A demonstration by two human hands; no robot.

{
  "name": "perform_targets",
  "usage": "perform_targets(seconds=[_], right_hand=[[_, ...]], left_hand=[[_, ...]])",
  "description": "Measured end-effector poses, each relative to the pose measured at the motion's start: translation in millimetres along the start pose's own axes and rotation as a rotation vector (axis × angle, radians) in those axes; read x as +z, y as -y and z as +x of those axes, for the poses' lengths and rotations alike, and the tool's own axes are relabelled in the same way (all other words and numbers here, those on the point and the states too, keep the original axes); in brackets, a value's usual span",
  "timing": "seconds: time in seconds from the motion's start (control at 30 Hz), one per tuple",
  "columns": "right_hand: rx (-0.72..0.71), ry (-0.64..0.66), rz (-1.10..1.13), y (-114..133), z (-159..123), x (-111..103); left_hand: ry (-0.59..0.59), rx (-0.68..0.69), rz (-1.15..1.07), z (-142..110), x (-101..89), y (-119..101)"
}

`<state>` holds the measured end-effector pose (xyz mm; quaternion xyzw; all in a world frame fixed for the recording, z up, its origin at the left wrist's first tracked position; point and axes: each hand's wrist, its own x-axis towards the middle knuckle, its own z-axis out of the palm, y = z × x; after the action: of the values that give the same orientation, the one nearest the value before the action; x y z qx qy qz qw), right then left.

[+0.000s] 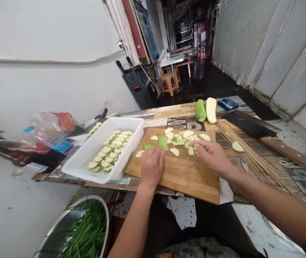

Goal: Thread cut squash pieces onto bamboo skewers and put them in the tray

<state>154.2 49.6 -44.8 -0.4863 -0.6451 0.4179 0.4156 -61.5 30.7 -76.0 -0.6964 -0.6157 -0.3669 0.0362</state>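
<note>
My left hand (152, 165) is closed at the left part of a wooden cutting board (187, 179). Green-edged slices show just beyond its fingers, and what it grips is hidden. My right hand (210, 154) pinches at a zucchini slice (191, 151) on the board's right side. Between and beyond the hands lie several loose half-round zucchini slices (174, 152). Left of the board stands a white plastic tray (71, 166) holding rows of zucchini slices (110, 153) on sticks. Thin wooden skewers (245, 152) lie in a bundle to the right, one zucchini slice (238, 146) on them.
A cleaver (252, 123) with a wooden handle lies at the right. Behind the board are a zucchini (200, 111), a cut zucchini half (211, 110) and a blue packet (228, 104). A metal basin (107, 215) of green chives stands below left. Plastic bags (52, 129) sit by the wall.
</note>
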Motion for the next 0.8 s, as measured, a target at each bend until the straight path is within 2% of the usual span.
perform_targets(seconds=[0.07, 0.13, 0.27, 0.43, 0.53, 0.63, 0.7, 0.8], right_hand=[[-0.001, 0.012, 0.023, -0.8, -1.2, 2.2], [-0.002, 0.023, 0.041, -2.5, -2.2, 3.9], [-0.014, 0.04, 0.011, -5.7, -5.3, 7.0], [-0.113, 0.053, -0.081, -8.7, -10.3, 11.6], [-0.153, 0.076, -0.107, -9.8, -12.9, 15.3], [-0.192, 0.078, -0.124, -11.0, -14.5, 18.1], [-0.22, 0.065, -0.146, -12.3, -15.4, 19.0], [-0.272, 0.083, -0.191, -15.3, -17.5, 20.3]], left_hand=[[0.195, 0.085, 0.085, 8.1, 5.9, -16.3], [0.284, 0.038, 0.178, 15.5, 10.7, -29.0], [0.317, -0.09, 0.214, 21.6, 13.9, -36.6], [0.346, -0.179, -0.102, 11.7, 11.1, -23.9], [0.391, -0.165, -0.247, 4.4, 9.7, -19.4], [0.286, -0.208, -0.45, 1.2, 10.0, -20.3], [0.192, -0.377, -0.662, 2.0, 10.0, -19.6], [0.107, -0.71, -1.005, 6.7, 5.9, -11.7]])
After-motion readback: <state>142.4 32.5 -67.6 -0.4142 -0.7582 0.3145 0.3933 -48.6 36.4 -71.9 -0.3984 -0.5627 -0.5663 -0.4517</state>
